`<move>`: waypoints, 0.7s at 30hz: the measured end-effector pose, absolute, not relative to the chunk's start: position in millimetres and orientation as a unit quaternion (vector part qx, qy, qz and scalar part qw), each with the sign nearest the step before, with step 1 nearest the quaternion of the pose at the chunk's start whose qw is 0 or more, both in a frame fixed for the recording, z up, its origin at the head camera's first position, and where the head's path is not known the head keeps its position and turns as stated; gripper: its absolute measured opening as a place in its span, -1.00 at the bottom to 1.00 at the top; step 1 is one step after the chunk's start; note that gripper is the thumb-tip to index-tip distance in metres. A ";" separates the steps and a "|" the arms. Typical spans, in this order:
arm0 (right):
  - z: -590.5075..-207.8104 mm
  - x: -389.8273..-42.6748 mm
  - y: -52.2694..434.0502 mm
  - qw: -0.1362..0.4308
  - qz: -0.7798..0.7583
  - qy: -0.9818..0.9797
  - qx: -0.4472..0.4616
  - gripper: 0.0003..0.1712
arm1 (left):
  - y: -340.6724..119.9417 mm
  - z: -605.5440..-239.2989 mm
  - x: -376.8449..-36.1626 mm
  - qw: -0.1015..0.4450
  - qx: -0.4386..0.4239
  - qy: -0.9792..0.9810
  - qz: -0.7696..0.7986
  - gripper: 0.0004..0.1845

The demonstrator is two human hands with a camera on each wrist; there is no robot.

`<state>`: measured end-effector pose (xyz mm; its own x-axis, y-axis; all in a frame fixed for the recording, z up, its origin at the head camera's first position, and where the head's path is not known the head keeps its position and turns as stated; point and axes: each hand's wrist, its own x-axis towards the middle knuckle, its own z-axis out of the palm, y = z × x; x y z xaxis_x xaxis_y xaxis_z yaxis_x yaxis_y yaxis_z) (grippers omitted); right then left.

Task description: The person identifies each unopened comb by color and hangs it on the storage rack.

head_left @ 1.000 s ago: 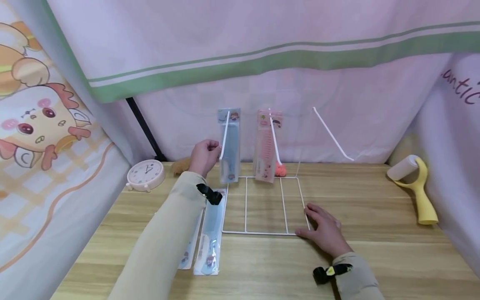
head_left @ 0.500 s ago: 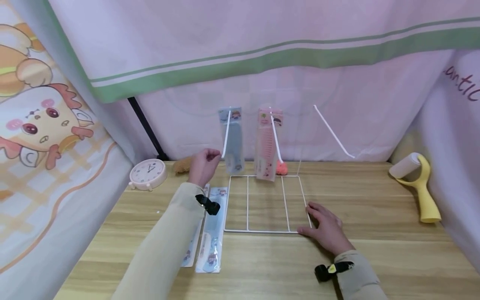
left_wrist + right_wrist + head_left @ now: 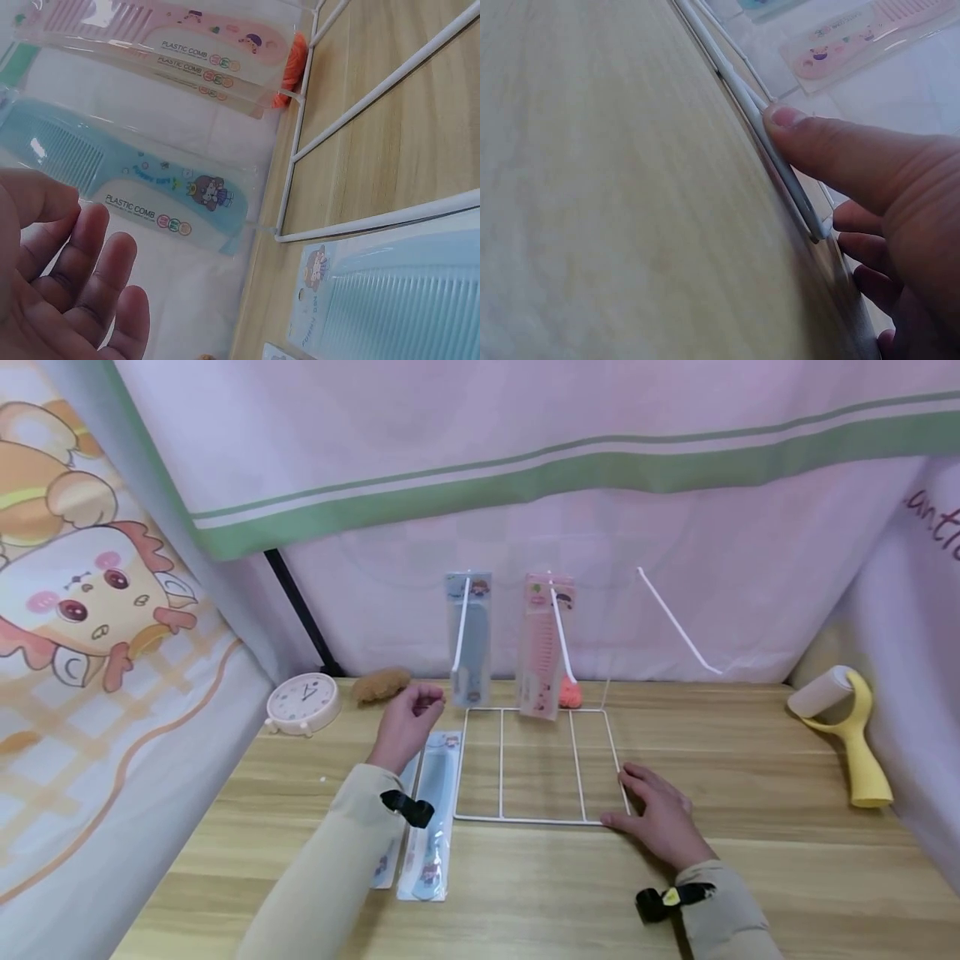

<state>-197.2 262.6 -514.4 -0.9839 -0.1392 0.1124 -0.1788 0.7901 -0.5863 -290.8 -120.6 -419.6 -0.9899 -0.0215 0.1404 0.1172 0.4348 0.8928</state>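
Observation:
A white wire display rack (image 3: 501, 768) has its base flat on the table and hooks above. My right hand (image 3: 660, 817) holds its front right corner, thumb on the front wire (image 3: 754, 124), fingers at the side wire. A packaged blue plastic comb (image 3: 471, 643) hangs on the left hook. Several packaged pink combs (image 3: 172, 45) hang on the middle hook; the right hook (image 3: 678, 620) is bare. Just below the left hook's tip, my left hand (image 3: 408, 722) is in the air, fingers loosely bent around nothing. Two more packaged blue combs (image 3: 431, 818) lie left of the rack, one partly behind my left sleeve.
On the left stand a pink clock (image 3: 303, 703) and a fuzzy brown item (image 3: 380, 685). A coral-coloured bundle (image 3: 571, 692) lies behind the rack base. At the right is a yellow-handled lint roller (image 3: 855, 735). A curtain (image 3: 375, 627) hangs behind the table.
My left hand has let go at the left hook's tip and drawn down and back. The blue comb has slid backward along that hook. My right hand stays at the rack's corner.

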 end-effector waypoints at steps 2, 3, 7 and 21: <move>-514.8 -197.2 262.9 0.034 0.312 -0.946 0.086 0.01 | -122.3 -421.3 -287.4 0.071 -0.037 -0.843 -0.532 -0.72; -514.9 -197.2 262.8 0.034 0.311 -0.946 0.086 0.01 | -123.1 -422.0 -285.0 0.073 -0.041 -0.844 -0.530 -0.72; -514.8 -196.8 261.7 0.035 0.312 -0.945 0.087 0.01 | -127.8 -426.2 -273.4 0.071 -0.054 -0.846 -0.526 -0.72; -510.9 -196.6 260.7 0.018 0.311 -0.947 0.076 0.01 | -152.1 -436.8 -242.4 0.053 -0.041 -0.865 -0.498 -0.73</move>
